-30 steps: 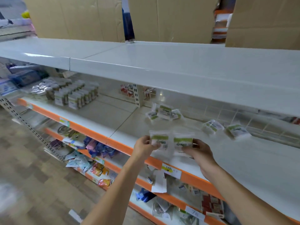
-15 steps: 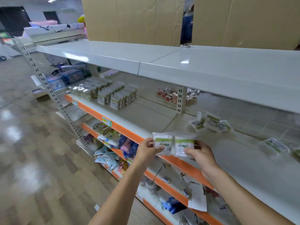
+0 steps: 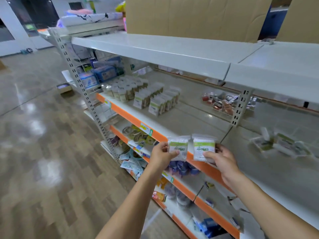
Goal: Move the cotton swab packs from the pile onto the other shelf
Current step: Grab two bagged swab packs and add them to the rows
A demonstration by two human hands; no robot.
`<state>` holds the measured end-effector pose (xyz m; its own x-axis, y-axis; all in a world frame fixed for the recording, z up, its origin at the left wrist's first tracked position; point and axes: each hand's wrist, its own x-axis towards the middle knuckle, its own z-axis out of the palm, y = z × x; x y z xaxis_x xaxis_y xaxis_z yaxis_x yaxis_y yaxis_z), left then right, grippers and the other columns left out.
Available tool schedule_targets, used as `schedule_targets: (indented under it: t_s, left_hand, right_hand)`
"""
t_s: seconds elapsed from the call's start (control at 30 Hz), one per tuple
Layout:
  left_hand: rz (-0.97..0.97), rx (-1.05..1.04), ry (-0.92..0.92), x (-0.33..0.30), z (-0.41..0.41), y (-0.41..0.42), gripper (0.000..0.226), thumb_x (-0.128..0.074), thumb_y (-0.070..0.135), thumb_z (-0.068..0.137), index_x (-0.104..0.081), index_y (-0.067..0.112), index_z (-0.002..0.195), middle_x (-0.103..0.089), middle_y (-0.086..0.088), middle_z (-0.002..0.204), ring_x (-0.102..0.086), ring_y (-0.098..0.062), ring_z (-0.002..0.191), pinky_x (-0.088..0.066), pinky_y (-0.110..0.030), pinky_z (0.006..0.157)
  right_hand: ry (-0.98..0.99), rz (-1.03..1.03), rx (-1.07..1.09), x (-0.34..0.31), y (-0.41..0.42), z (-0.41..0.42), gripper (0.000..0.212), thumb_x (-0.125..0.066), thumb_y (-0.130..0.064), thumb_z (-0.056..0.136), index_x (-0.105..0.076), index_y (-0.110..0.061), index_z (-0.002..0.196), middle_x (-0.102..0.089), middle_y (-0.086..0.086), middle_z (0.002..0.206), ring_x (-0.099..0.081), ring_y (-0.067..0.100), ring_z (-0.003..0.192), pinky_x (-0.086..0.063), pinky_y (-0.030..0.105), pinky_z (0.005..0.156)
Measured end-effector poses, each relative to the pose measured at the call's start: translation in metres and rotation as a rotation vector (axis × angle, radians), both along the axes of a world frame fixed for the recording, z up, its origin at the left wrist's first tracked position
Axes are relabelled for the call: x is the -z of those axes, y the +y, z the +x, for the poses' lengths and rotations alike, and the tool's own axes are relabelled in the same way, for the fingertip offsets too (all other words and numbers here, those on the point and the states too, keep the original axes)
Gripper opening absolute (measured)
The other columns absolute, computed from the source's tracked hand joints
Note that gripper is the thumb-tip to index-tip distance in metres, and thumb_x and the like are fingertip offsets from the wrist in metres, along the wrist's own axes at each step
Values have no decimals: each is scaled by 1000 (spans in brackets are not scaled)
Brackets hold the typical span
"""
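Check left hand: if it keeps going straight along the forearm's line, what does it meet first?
Probably the shelf's orange edge just beyond the left hand and its pack; cleared, bare shelf, then the standing packs. Depth unclear.

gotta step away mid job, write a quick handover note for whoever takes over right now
Left hand holds one cotton swab pack; right hand holds another pack, both in front of the orange shelf edge.
The pile lies on the right shelf bay.
Rows of standing packs are already on the left bay.
Left: place these two beside the rows, then fetch the rest of the pile.
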<state>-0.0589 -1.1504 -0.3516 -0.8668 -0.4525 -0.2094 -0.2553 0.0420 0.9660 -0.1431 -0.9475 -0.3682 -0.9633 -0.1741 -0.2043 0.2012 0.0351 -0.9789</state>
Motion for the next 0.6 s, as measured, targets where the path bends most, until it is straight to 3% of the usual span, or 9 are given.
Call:
schedule_targets:
  t_s: [0.17, 0.4, 0.47, 0.53, 0.6]
  left_hand:
    - [-3, -8, -1, -2, -21, -32, 20, -80, 14, 81, -67, 16, 97, -74, -1, 89, -72, -19, 86, -58, -45, 87]
    - [-144, -23, 44, 0, -71, -71, 22, -82, 23, 78, -70, 10, 92, -72, -16, 94, -69, -34, 92, -54, -49, 85]
    - [-172, -26, 57, 2, -91, -80, 20, -82, 27, 77, -71, 13, 86, -72, -12, 85, -68, -33, 83, -56, -42, 76]
    - [-194, -12, 66, 3, -111, -85, 18, -83, 28, 76, -68, 19, 80, -64, 8, 67, -61, -18, 67, -49, -23, 62]
    - [-214, 18, 65, 2, -132, -86, 24, -83, 28, 77, -69, 21, 96, -61, 16, 75, -59, -9, 75, -44, -17, 67]
  right_hand:
    - [21, 7, 16, -3, -34, -19, 30, -74, 2, 77, -69, -18, 99, -78, -6, 86, -75, 12, 75, -56, 18, 58]
    - [70, 48, 45, -2, -73, -61, 26, -76, -2, 75, -73, -16, 97, -78, 0, 87, -72, 23, 88, -56, 40, 84]
    - [76, 47, 60, -3, -79, -73, 25, -75, -4, 76, -73, -17, 97, -77, 1, 91, -71, 25, 92, -54, 44, 88]
    - [81, 43, 75, -4, -84, -85, 24, -74, -4, 77, -73, -19, 97, -77, 2, 93, -70, 27, 94, -53, 46, 89]
    - [86, 36, 118, -8, -87, -97, 22, -73, -5, 78, -73, -19, 96, -76, 2, 93, -69, 27, 94, -54, 45, 86]
